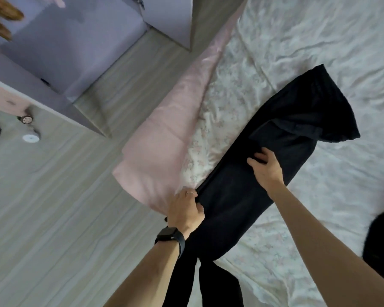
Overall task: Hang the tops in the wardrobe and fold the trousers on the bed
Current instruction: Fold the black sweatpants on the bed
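Black trousers lie stretched diagonally across the bed, waistband end toward the upper right, legs trailing off the near edge. My left hand, with a ring and a black watch on the wrist, grips the trousers' left edge at the bed's side. My right hand rests on top of the fabric near the middle, its fingertips bent down into the cloth. The lilac wardrobe stands at the upper left, with a brown garment visible at its far left.
A pink quilt runs along the bed's left side. Another dark garment lies at the right edge of the bed. On the pale wood floor sit a small white round object and a pink item.
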Demonstrator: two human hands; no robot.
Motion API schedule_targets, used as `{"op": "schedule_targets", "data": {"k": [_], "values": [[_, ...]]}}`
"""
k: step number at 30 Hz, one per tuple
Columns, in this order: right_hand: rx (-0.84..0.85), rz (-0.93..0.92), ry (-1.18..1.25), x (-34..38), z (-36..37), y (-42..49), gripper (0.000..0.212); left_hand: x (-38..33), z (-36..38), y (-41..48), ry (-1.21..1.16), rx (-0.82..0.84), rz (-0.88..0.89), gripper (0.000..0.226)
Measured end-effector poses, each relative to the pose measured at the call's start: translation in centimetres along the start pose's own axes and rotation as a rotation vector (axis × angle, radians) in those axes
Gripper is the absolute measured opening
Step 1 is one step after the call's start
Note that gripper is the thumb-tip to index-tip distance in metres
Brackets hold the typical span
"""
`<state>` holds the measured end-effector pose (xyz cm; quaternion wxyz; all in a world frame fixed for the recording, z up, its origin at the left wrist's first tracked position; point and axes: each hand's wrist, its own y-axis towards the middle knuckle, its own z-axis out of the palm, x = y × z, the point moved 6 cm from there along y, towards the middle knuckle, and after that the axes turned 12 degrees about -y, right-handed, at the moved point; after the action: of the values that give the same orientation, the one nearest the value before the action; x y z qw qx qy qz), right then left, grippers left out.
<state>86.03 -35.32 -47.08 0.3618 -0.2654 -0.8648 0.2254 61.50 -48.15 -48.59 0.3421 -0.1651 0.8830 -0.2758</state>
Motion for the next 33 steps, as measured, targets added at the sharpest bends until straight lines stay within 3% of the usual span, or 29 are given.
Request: {"op": "schedule_targets", "data": {"k": [5,10,14,17,20,24,25,28,31,33], "values": [[-0.062,0.124,0.328,-2.5,-4.4,2.6,0.067,-8.0,-0.2,5.0,0.031,0.074,0.114,0.046],[-0.152,0.324,0.807,-3.7,-11.3,7.9,0.037,-16.5,0.0,10.4,0.056,0.05,0.209,0.052],[-0.269,0.497,1.006,-5.2,-15.9,11.6,0.034,-23.0,0.9,14.5,0.077,0.035,0.279,0.052],[-0.465,0.444,1.003,-3.3,-20.4,14.4,0.015,-26.9,1.2,17.0,0.103,0.048,0.351,0.038],[-0.566,0.304,0.902,0.6,-23.3,16.8,0.013,-29.7,1.7,18.7,0.258,0.042,0.414,0.029],[-0.109,0.003,0.658,5.9,-19.4,19.1,0.044,-29.3,0.3,20.4,0.293,-0.079,0.128,0.031],[-0.089,-0.003,0.605,5.4,-18.5,19.2,0.044,-29.3,0.1,20.6,0.27,-0.082,0.089,0.035],[-0.315,0.126,0.456,0.7,-18.4,19.2,0.033,-30.6,0.9,22.6,0.185,-0.013,0.109,0.048],[-0.401,0.244,0.379,-3.4,-18.5,19.1,0.034,-32.9,1.0,25.3,-0.053,0.065,0.104,0.034],[-0.321,0.318,0.458,-5.6,-18.7,20.4,0.037,-35.4,1.6,27.8,-0.145,0.103,0.118,0.023]]}}
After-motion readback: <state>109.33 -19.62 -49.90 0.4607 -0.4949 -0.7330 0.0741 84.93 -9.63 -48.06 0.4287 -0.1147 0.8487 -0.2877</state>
